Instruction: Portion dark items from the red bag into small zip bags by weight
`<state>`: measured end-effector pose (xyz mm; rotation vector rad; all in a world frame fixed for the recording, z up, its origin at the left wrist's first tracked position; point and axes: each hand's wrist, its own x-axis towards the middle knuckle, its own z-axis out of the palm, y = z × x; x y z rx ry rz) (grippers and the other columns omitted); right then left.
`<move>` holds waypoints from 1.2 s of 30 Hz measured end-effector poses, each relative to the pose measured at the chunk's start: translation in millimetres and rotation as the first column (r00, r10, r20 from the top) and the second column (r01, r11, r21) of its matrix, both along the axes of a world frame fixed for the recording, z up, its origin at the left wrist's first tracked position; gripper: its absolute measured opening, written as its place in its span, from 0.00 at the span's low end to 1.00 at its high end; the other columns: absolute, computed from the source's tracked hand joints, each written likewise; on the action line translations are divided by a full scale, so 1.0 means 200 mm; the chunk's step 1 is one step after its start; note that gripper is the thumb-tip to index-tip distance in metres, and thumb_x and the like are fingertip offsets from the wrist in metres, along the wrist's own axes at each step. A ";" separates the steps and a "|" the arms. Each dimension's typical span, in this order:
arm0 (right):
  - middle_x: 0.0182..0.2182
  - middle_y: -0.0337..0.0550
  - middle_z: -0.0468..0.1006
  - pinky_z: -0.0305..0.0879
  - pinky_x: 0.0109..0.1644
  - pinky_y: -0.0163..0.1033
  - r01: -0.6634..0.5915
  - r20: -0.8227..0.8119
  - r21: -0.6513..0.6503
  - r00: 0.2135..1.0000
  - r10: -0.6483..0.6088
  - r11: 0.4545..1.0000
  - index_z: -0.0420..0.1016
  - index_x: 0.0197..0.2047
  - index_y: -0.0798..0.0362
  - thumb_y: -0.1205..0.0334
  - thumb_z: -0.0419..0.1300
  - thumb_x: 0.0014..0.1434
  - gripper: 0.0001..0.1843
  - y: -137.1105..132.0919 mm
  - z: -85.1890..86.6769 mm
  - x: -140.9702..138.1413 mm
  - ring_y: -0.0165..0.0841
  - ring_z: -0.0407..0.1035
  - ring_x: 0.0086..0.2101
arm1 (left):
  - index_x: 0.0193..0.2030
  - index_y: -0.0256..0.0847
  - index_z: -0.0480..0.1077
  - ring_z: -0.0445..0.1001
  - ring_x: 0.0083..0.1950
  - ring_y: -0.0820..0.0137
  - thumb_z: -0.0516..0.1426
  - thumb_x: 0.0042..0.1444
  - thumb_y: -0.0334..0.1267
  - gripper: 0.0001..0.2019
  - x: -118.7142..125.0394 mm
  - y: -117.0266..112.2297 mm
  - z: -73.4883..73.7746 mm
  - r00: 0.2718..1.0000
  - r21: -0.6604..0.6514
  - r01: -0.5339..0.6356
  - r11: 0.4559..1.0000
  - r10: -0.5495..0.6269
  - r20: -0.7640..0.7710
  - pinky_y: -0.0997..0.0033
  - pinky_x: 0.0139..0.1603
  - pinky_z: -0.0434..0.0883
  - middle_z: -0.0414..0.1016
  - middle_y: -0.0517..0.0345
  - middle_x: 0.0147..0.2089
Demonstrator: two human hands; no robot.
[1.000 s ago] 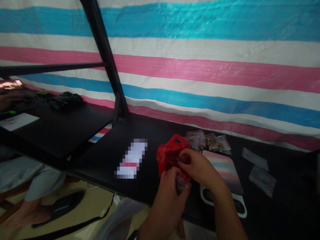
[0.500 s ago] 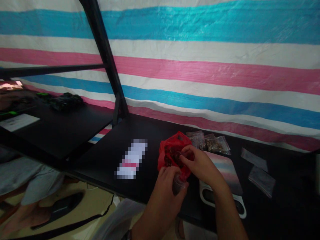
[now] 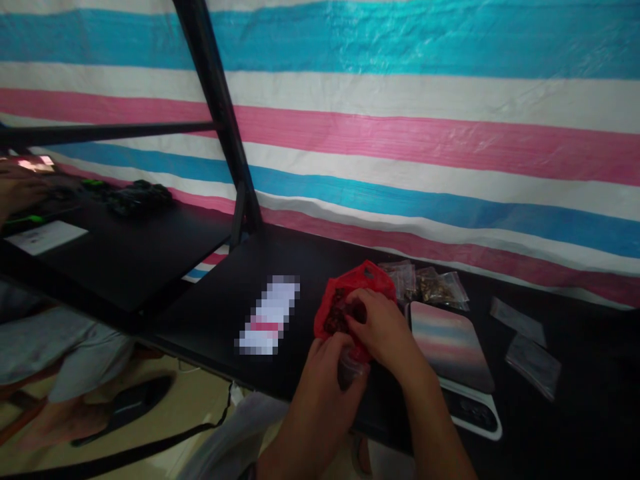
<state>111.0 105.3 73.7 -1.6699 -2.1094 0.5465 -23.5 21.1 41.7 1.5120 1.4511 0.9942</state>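
Observation:
A red plastic bag (image 3: 361,275) lies with its mouth spread on the black table, small dark brown pieces (image 3: 336,320) inside it. My left hand (image 3: 323,380) is closed on a small clear plastic bag (image 3: 354,368) at the red bag's near edge. My right hand (image 3: 383,327) reaches into the red bag from the right. Its thumb and fingertips are bent together over the pieces; what they pinch, if anything, is hidden. Just right of that hand sits a kitchen scale (image 3: 450,340) with a shiny plate and white base.
Filled clear zip bags (image 3: 440,288) lie behind the scale. Flat clear bags (image 3: 534,360) rest to its right. A blurred-out white and pink item (image 3: 270,313) lies left of the red bag. At far left, another person's hand (image 3: 20,190) is over a second table.
My right hand has moved left and deeper over the pieces in the red bag, leaving the scale less covered. The left hand keeps its hold on the clear bag. The view has shifted slightly.

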 end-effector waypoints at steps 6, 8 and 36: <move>0.47 0.43 0.84 0.66 0.52 0.44 -0.104 -0.109 -0.061 0.989 0.097 0.993 0.81 0.45 0.50 0.77 0.67 0.55 0.17 0.00 -0.02 0.03 0.40 0.76 0.48 | 0.46 0.45 0.75 0.78 0.48 0.61 0.62 0.59 0.37 0.08 0.01 0.04 -0.03 0.983 0.017 0.008 1.000 -0.010 0.181 0.60 0.52 0.72 0.79 0.54 0.47; 0.45 0.42 0.84 0.67 0.50 0.42 -0.121 -0.204 -0.112 0.974 0.097 0.986 0.81 0.43 0.50 0.78 0.66 0.55 0.16 0.00 -0.02 0.05 0.38 0.76 0.45 | 0.45 0.44 0.74 0.78 0.47 0.63 0.62 0.59 0.37 0.08 0.00 0.04 -0.04 0.975 0.052 0.008 0.999 -0.020 0.220 0.62 0.51 0.72 0.80 0.55 0.47; 0.49 0.37 0.83 0.71 0.58 0.41 -0.192 -0.509 0.014 0.843 0.172 0.981 0.80 0.48 0.45 0.72 0.66 0.58 0.16 -0.13 0.16 0.10 0.34 0.77 0.49 | 0.53 0.43 0.70 0.81 0.47 0.65 0.66 0.55 0.40 0.19 -0.04 0.18 -0.05 0.919 0.044 -0.133 0.990 0.107 0.379 0.65 0.50 0.76 0.82 0.57 0.47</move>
